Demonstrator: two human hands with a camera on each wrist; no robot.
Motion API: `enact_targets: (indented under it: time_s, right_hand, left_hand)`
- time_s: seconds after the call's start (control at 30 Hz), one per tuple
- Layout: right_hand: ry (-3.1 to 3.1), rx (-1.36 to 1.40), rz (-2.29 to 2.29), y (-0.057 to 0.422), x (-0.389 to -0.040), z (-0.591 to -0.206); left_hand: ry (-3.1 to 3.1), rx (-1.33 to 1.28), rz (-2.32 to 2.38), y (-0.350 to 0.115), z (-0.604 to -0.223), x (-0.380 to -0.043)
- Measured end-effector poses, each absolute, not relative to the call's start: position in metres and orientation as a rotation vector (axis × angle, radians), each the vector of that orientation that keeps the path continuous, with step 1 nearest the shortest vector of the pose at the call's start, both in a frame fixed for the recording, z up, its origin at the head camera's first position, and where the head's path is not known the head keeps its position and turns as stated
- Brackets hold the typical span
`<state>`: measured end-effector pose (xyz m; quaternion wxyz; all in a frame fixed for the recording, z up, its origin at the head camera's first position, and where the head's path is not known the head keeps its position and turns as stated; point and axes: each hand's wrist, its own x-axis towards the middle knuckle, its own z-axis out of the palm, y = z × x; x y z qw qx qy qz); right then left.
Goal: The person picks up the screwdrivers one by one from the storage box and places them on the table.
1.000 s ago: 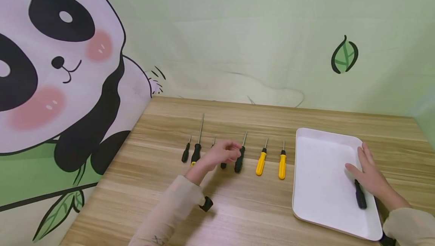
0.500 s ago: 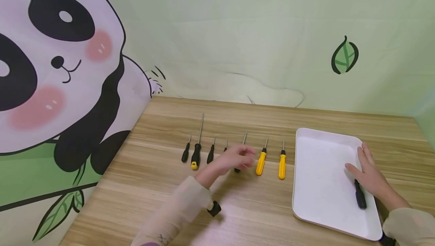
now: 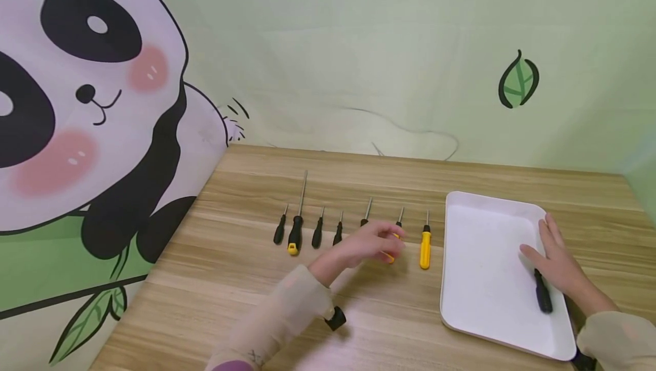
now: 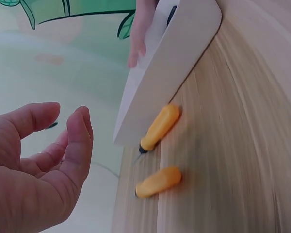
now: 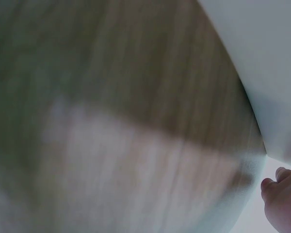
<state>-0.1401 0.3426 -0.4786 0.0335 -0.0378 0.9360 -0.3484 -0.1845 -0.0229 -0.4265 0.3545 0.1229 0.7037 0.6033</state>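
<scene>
In the head view, my left hand hovers over the row of screwdrivers and partly covers a yellow screwdriver and a black screwdriver. Its fingers are loosely bent, and the left wrist view shows nothing between them. To its right lies another yellow screwdriver. My right hand rests on the right rim of the white tray, fingers extended and thumb over the inside. Beside that hand, a black screwdriver lies in the tray, its tip hidden.
Left of the left hand lie several black-handled screwdrivers: a small one, a long one with a yellow end, and two short ones, one of them nearer the long one. A patterned cloth wall stands behind the wooden table.
My left hand has moved right along the row, from the black screwdrivers to the first yellow one, with nothing in it. The right hand, tray and screwdrivers have stayed in place.
</scene>
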Motion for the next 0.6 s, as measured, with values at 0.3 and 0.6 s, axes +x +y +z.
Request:
enact_targets:
  time_s: [0.3,0.6]
  right_hand:
    - [2.884,-0.118,-1.060,0.342,-0.140,-0.478]
    - [2.877,-0.127,-1.073,0.344,-0.140,-0.479]
  left_hand:
    - [1.773,0.326,1.536,-0.001,-0.424,-0.179]
    - [1.709,0.363,1.582,0.019,-0.424,-0.169]
